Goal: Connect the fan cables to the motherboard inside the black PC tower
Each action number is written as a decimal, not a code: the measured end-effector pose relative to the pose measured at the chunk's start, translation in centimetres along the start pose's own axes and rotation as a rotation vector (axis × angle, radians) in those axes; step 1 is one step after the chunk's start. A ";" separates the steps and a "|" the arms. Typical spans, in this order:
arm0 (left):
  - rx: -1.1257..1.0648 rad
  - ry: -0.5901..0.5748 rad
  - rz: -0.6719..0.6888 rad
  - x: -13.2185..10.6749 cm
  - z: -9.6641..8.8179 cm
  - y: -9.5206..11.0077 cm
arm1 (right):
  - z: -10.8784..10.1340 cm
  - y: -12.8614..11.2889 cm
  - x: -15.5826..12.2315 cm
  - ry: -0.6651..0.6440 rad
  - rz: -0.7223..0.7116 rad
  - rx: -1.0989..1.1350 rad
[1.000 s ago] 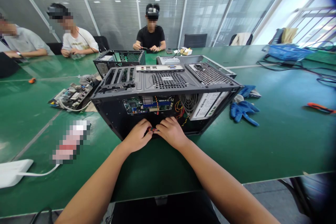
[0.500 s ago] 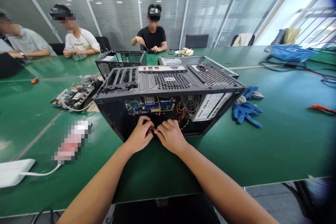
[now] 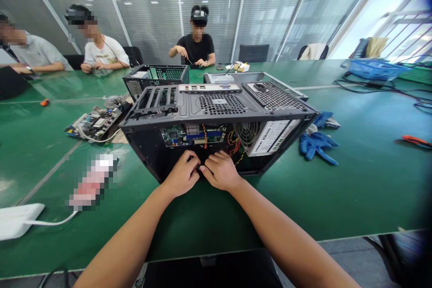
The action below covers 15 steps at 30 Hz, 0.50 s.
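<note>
A dark computer case [image 3: 216, 116] stands before me with its open side facing me. Inside, a motherboard [image 3: 194, 136] and a power supply [image 3: 270, 138] with colored wires are visible. At the case's lower front edge, my left hand [image 3: 183, 172] is closed, its fingers curled around a dark cable [image 3: 198, 167]. My right hand [image 3: 221, 170] pinches close beside it, thumb against the same cable. The fingertips are mostly inside the shadowed case, so most of the cable is hidden.
Left of the case lie a loose motherboard [image 3: 96, 122] and a pixelated phone-like item [image 3: 92, 182] wired to a white block [image 3: 20, 220]. Blue gloves [image 3: 315, 144] and an orange-handled tool [image 3: 416, 141] lie right. Another case [image 3: 157, 74] stands behind; co-workers sit beyond.
My hands have shifted slightly, the fingers curling in more. Colored wires that showed between my fingertips are now covered, with only a dark piece visible. The case stays put.
</note>
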State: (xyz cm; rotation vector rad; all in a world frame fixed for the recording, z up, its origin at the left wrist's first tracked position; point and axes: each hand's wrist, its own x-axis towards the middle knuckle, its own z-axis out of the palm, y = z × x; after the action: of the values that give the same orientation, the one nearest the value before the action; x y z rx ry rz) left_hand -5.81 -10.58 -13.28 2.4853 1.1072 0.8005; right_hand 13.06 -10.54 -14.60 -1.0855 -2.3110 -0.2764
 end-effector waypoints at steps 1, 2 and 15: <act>0.007 -0.011 -0.002 0.0 0.0 0.0 | 0.1 0.1 0.1 -0.008 -0.009 0.003; 0.013 -0.020 -0.007 0.0 0.1 -0.1 | 0.1 0.2 0.1 -0.018 -0.018 0.010; -0.004 -0.013 -0.054 -0.2 0.0 0.0 | -0.5 0.8 -0.3 -0.090 0.007 0.116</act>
State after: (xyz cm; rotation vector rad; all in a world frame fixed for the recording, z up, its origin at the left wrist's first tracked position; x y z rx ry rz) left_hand -5.89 -10.73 -13.38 2.4427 1.1623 0.7686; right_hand 13.99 -10.42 -14.34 -1.0678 -2.3702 -0.0913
